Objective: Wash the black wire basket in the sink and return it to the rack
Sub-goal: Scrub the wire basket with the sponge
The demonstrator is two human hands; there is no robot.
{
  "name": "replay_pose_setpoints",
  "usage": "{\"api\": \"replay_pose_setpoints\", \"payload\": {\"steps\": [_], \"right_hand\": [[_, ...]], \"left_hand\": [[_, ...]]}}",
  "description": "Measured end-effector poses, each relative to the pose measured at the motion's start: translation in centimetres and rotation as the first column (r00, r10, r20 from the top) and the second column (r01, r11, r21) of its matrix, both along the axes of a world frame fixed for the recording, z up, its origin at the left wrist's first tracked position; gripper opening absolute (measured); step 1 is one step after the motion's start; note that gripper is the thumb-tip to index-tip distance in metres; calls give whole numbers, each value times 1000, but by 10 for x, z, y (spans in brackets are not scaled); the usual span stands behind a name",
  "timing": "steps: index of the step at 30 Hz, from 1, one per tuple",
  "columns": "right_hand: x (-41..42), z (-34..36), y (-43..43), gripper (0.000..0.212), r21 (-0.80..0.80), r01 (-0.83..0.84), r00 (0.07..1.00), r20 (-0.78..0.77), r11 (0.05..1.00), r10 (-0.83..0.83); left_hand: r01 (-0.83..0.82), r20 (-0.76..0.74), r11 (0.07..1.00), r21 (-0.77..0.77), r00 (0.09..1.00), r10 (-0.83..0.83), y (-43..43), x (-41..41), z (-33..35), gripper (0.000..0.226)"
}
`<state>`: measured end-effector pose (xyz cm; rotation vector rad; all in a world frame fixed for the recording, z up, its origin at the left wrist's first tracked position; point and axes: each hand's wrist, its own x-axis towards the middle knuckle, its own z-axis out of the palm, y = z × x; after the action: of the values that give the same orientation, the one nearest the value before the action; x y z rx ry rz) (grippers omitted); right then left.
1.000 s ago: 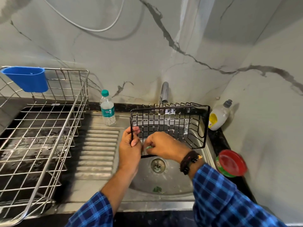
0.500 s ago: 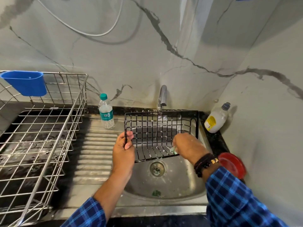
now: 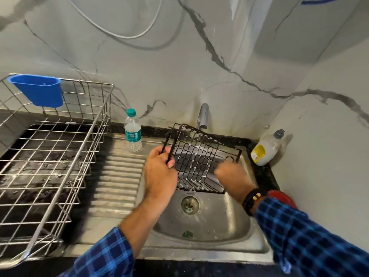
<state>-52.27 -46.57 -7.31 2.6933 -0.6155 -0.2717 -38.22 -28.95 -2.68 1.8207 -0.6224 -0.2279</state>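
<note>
Left hand (image 3: 159, 172) grips tilted basket (image 3: 199, 162) (above sink (image 3: 219, 222)); right hand (image 3: 229, 174) seemingly inside.

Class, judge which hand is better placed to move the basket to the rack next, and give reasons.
Left, probably. The left hand grips the basket by its left edge and is nearer the rack; the right hand is curled inside the basket, on the far side.

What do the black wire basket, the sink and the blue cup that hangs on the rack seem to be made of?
Black wire basket: thin metal wire with a black, slightly glossy coating, probably paint or plastic; the rods look thin and stiff.
Sink: stainless steel, brushed; grey, with soft reflections.
Blue cup: plastic, matte; one even colour and a smooth moulded rim.
</note>
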Motion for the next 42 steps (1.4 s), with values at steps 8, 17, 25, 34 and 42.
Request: {"api": "replay_pose_setpoints", "payload": {"steps": [8, 17, 25, 34, 42], "right_hand": [[8, -5, 3, 21, 107, 21, 999, 24, 994, -24], [20, -12, 15, 31, 149, 185, 983, -32, 971, -183], [8, -15, 7, 57, 68, 276, 955, 92, 959, -282], [20, -19, 15, 74, 109, 342, 924, 143, 933, -355], [29, -25, 37, 51, 162, 281, 955, 51, 946, -292]], "left_hand": [[82, 84, 996, 41, 993, -85, 3, 4, 4, 41], [192, 306, 977, 89, 929, -210, -12, 4, 9, 35], [297, 384, 944, 145, 862, -331, -16, 1, 29, 32], [277, 447, 906, 322, 799, -403, -28, -3, 59, 33], [293, 431, 878, 379, 783, -448, -31, -10, 52, 32]]}}
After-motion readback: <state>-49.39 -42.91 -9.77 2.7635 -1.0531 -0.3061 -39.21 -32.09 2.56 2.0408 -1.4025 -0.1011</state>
